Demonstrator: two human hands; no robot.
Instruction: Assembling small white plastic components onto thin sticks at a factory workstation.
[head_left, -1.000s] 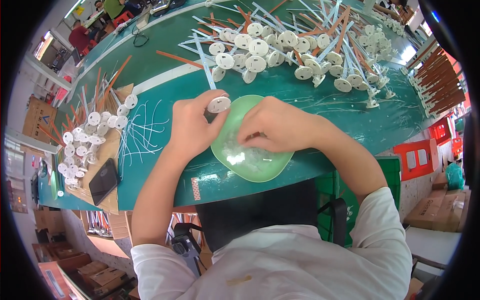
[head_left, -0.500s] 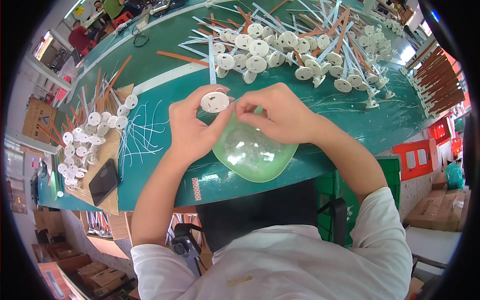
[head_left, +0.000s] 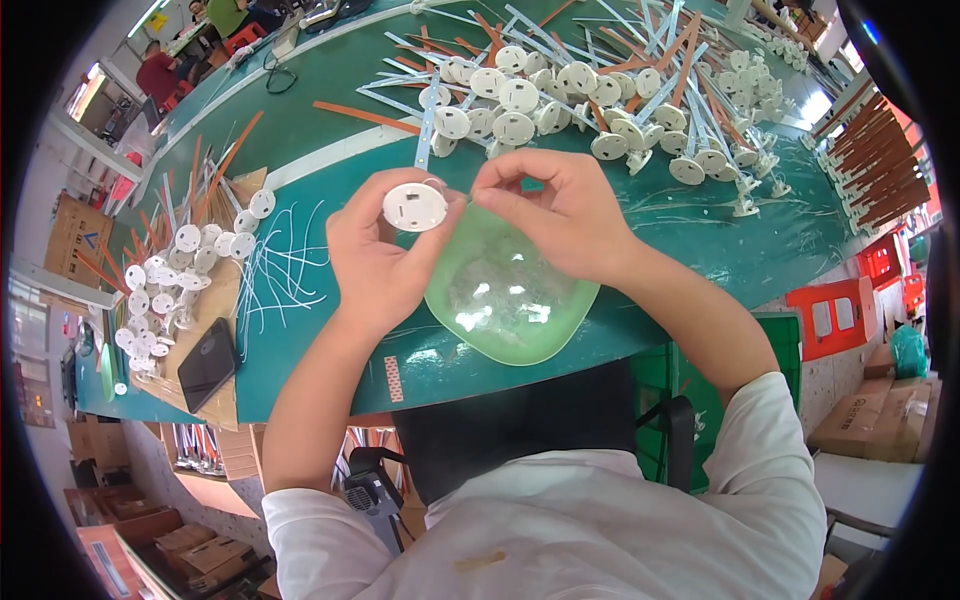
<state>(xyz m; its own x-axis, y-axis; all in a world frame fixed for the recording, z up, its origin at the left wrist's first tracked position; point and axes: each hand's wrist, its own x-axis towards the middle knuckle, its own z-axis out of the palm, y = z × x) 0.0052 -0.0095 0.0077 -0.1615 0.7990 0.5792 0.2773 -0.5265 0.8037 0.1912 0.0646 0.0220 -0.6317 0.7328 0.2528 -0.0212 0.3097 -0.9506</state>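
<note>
One white disc (head_left: 415, 207) gripped by its edge, left hand (head_left: 375, 260); attached strip (head_left: 427, 130) points away from the body. Right hand (head_left: 565, 215) just right of disc, thumb and forefinger pinched narrow, can't tell on what. Knuckles up, partly over bowl (head_left: 512, 358).

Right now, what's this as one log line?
left grip: holds disc | right grip: pinched beside disc, contents unclear | bowl: on table

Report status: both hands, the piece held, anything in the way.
Left hand gripping white disc, pale strip extending beyond. Right hand pinched shut beside disc, any small contents unclear. Green bowl partly beneath right hand; nothing visibly blocking.
</note>
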